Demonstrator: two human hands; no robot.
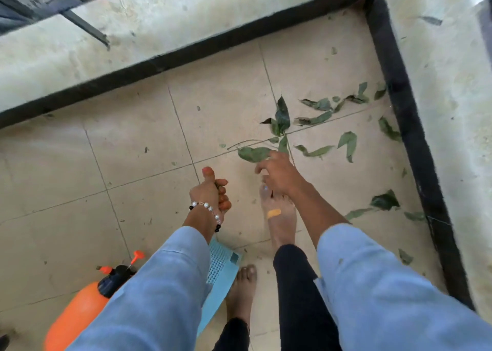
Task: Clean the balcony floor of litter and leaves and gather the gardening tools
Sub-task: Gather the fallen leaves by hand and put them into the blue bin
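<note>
Right hand [277,173] reaches down, fingers curled together, fingertips touching a leafy twig [266,148] on the tiled floor [133,164]. Left hand [213,191] is closed in a fist around a small dark leaf scrap, well apart from the twig.

lt-blue sleeves [170,284] | bead bracelet [210,209] | blk trousers [298,297] | barefoot

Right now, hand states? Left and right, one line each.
Left hand: fingers curled, gripping what looks like a small leaf piece; contents mostly hidden.
Right hand: reaching into the leafy twig; its grip cannot be told.
</note>
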